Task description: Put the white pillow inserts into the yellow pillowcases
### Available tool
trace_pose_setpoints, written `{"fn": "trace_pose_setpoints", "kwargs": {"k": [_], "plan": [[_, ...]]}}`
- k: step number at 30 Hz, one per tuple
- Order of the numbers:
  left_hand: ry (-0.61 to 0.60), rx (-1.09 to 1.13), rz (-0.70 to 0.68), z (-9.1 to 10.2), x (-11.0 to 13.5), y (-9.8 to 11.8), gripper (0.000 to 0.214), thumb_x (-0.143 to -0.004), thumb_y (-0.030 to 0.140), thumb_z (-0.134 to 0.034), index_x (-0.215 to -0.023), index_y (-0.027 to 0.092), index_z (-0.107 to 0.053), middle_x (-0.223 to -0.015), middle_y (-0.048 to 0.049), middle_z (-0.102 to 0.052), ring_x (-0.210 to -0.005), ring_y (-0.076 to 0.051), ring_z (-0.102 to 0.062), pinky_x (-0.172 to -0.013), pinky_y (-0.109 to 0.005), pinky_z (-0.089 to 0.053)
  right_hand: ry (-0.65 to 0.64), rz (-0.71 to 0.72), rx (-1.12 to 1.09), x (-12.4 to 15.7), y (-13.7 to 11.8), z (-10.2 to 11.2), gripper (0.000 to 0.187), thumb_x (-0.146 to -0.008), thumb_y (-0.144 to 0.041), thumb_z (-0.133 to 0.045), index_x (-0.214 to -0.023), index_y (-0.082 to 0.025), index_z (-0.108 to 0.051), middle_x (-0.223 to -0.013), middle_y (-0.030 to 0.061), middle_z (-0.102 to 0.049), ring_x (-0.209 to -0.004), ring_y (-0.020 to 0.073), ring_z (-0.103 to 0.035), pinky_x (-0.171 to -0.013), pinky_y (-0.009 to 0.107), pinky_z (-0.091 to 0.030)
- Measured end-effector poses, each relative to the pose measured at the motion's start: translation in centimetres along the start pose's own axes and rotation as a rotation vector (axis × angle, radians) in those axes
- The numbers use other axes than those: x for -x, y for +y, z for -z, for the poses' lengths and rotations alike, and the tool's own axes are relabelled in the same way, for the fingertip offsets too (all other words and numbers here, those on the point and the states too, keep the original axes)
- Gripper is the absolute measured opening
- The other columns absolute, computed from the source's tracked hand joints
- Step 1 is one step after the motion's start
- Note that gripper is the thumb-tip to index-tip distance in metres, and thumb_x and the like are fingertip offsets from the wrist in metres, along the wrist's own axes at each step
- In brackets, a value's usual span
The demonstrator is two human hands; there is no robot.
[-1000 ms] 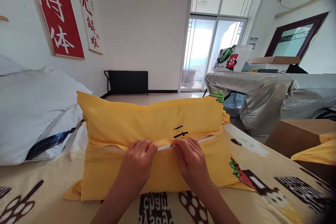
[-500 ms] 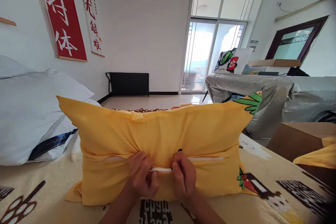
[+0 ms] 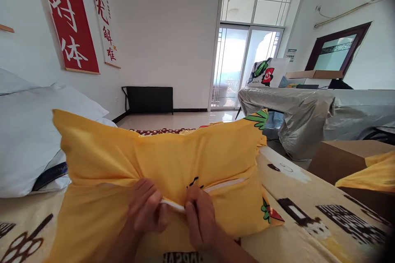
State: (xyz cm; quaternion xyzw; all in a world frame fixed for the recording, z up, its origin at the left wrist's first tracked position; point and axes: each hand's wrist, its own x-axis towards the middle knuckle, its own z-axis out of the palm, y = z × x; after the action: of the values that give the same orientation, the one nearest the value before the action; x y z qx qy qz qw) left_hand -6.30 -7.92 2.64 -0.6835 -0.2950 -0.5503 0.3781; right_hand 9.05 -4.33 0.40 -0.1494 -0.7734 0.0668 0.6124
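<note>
Well, one yellow pillow [image 3: 173, 160] rests in front of me on one patterned blanket [image 3: 27, 205], its middle at seven o'clock in my view. I have two hands on it: the left hand [image 3: 148, 207] at seven o'clock and the right hand [image 3: 200, 215] at six, both with fingers curled closed, gripping its cloth. Two clear lengths of white zip strip [image 3: 173, 204] show, one between my hands and one towards five o'clock. What lies under my right fingertips is hidden, and my left ones are blurred. The pillow's corner at eight o'clock runs off the bottom edge. At ten o'clock hang one red scroll [image 3: 77, 35] and one white scroll [image 3: 104, 20], tops cut off. White pillows [image 3: 27, 131] at nine are cut off too, so I can't count them.
</note>
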Motion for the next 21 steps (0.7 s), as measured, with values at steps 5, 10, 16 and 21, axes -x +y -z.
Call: {"fn": "trace_pose_setpoints", "kwargs": {"k": [5,10,16,21], "plan": [[-0.233,-0.037,0.064,-2.3,0.6,-3.0,0.01,-0.073,0.013,-0.044,-0.073,0.021,-0.038,-0.054,0.0025,-0.039,-0.05,-0.014,-0.037,-0.051,-0.028,-0.028,-0.098,0.084,0.299,-1.7,2.0,0.7,0.015,-0.089,-0.01,-0.036,-0.078,-0.02,-0.038,-0.066,-0.0002,-0.047,-0.06,0.0142,-0.041,-0.059,0.028,-0.032],[-0.609,-0.078,0.207,-1.2,-1.3,-2.1,0.007,-0.079,0.016,-0.041,-0.075,0.021,-0.038,-0.055,0.0037,-0.045,-0.05,-0.014,-0.044,-0.05,-0.026,-0.028,-0.067,0.109,0.409,-2.4,3.5,1.2,0.016,-0.089,-0.009,-0.037,-0.077,-0.02,-0.039,-0.067,0.0007,-0.048,-0.065,0.016,-0.04,-0.066,0.031,-0.032],[-0.568,-0.035,0.235,-1.0,-1.5,-2.4,0.01,-0.08,0.016,-0.04,-0.073,0.022,-0.033,-0.054,0.0053,-0.04,-0.047,-0.012,-0.039,-0.049,-0.024,-0.026,0.017,0.04,0.458,-3.3,5.9,3.3,0.015,-0.089,-0.01,-0.039,-0.078,-0.019,-0.042,-0.07,0.0016,-0.051,-0.069,0.0172,-0.042,-0.068,0.031,-0.033],[-0.667,-0.011,0.309,-0.3,-1.7,-2.6,0.009,-0.079,0.02,-0.041,-0.075,0.022,-0.034,-0.057,0.0044,-0.045,-0.051,-0.013,-0.043,-0.051,-0.024,-0.029,0.08,-0.007,0.439,-4.1,7.6,5.6,0.012,-0.09,-0.011,-0.04,-0.085,-0.019,-0.048,-0.08,0.003,-0.06,-0.076,0.0169,-0.051,-0.078,0.035,-0.036]]}}
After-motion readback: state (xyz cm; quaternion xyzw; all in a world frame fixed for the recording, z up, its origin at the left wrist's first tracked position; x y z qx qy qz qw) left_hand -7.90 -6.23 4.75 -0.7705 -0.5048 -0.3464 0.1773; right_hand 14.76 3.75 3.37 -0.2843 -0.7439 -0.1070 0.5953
